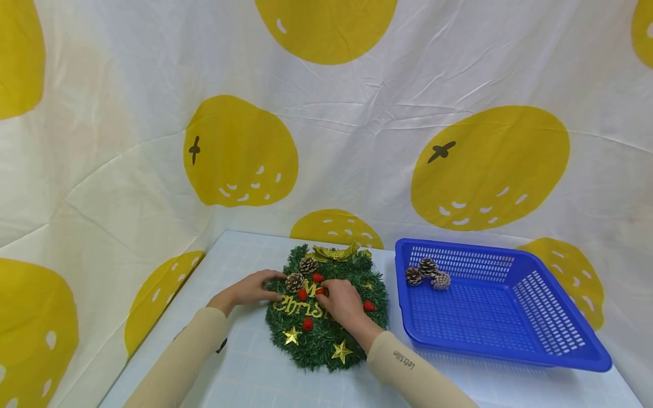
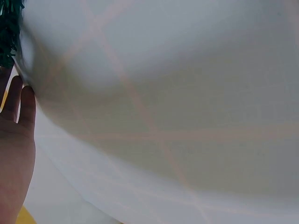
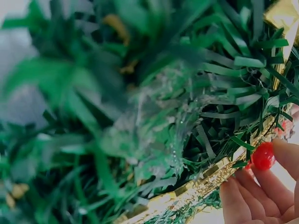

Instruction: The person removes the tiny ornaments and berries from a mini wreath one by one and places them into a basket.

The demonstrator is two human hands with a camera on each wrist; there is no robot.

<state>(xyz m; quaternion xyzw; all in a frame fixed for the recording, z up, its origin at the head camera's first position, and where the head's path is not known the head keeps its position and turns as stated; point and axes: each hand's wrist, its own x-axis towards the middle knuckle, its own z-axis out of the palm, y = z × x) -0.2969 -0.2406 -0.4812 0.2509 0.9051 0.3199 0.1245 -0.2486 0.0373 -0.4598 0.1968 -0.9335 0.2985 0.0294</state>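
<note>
A green Christmas wreath lies flat on the table, trimmed with gold lettering, gold stars, pine cones, red berries and a gold bow at its far edge. My left hand rests at the wreath's left edge, its fingers fairly straight and the thumb apart; in the left wrist view its fingers reach to the green tinsel. Over the wreath's middle, my right hand pinches a red berry between thumb and finger, close to the gold lettering. That hand covers part of the lettering.
To the right stands a blue plastic basket with three pine cones in its far left corner. A pale checked cloth covers the table. Behind and at the left hangs a white curtain printed with yellow fruit.
</note>
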